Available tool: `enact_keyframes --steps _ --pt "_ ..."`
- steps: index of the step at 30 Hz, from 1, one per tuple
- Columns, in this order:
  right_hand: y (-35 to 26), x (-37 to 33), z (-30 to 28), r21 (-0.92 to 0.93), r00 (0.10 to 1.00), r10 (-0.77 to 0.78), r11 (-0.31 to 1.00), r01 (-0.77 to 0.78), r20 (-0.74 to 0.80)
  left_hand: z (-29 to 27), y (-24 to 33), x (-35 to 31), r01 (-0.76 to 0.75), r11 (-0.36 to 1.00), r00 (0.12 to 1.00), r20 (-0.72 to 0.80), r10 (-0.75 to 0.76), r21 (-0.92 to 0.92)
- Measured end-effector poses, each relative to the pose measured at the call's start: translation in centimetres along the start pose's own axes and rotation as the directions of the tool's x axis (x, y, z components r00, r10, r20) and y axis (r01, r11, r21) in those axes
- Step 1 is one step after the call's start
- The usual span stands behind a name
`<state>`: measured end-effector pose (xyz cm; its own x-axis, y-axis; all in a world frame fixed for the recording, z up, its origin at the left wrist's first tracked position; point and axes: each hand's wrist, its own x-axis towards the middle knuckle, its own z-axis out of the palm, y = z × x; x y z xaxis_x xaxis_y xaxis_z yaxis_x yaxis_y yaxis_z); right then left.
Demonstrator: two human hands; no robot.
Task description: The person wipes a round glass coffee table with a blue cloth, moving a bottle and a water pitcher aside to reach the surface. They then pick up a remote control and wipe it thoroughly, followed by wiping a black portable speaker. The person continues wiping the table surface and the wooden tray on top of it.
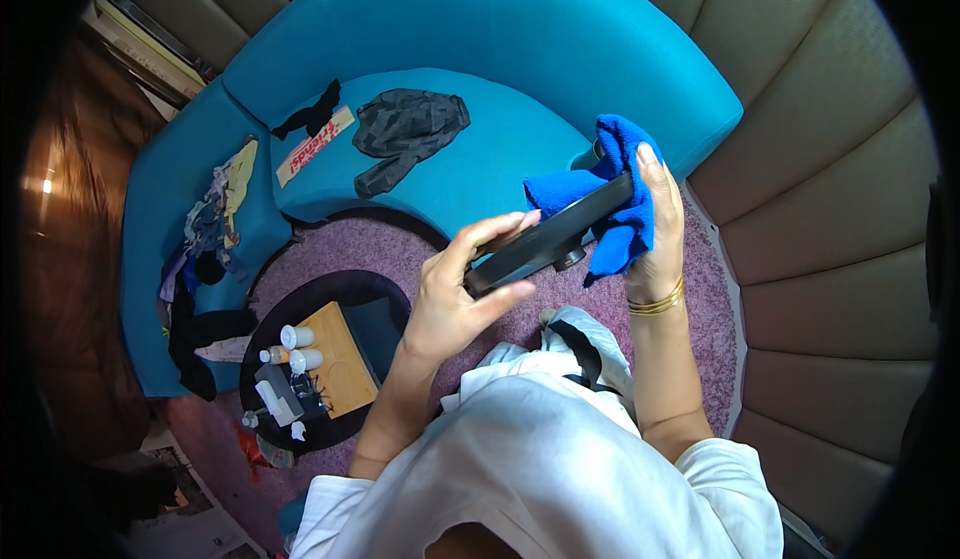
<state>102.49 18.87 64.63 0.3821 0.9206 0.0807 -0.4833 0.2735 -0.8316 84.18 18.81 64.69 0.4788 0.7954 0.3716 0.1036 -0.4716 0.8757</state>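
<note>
A flat black slab-like object (535,246), with a short round knob-like part under its edge, is held tilted in the air in front of me. My left hand (455,284) grips its near left end, thumb below and fingers over the top. At the far right end, my right hand (657,214) presses a bright blue cloth (625,234) around the slab's edge. One loose flap of the cloth lies behind the slab and another hangs below it. What kind of device the slab is, I cannot make out.
A curved turquoise sofa (530,149) holds a dark jacket (410,129), a lettered strip (315,147) and a heap of clothes (215,219). On the dark round table (262,344) at left are a wooden board (345,359), white cups (297,337) and a tissue box (280,394). Pink carpet (330,244) covers the floor.
</note>
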Motion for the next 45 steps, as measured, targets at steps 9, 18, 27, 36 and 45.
enact_keyframes --steps 9,18,27,36,45 --pt "1.6 -0.1 -0.1 -0.559 0.931 -0.335 0.748 0.358 0.148 1.8 0.1 0.1 0.100 0.973 0.994 -0.068 -0.087 0.207" --pt "1.0 -2.9 3.1 -0.676 0.650 -0.297 0.020 0.736 0.700 1.1 -1.7 -0.2 -0.025 0.892 0.999 -0.024 0.039 0.451" --pt "1.7 0.0 1.5 -0.763 0.826 -0.357 0.341 0.550 0.436 1.5 -0.6 0.7 0.012 0.926 0.993 -0.115 0.034 0.377" --pt "0.8 1.3 0.8 -0.720 0.899 -0.251 0.538 0.438 0.359 1.5 -0.5 1.2 -0.044 0.934 0.993 -0.083 0.078 0.353" --pt "1.9 -1.6 4.1 -0.823 0.780 -0.373 0.071 0.564 0.502 1.0 -1.8 1.0 0.133 0.886 0.989 -0.122 -0.087 0.443"
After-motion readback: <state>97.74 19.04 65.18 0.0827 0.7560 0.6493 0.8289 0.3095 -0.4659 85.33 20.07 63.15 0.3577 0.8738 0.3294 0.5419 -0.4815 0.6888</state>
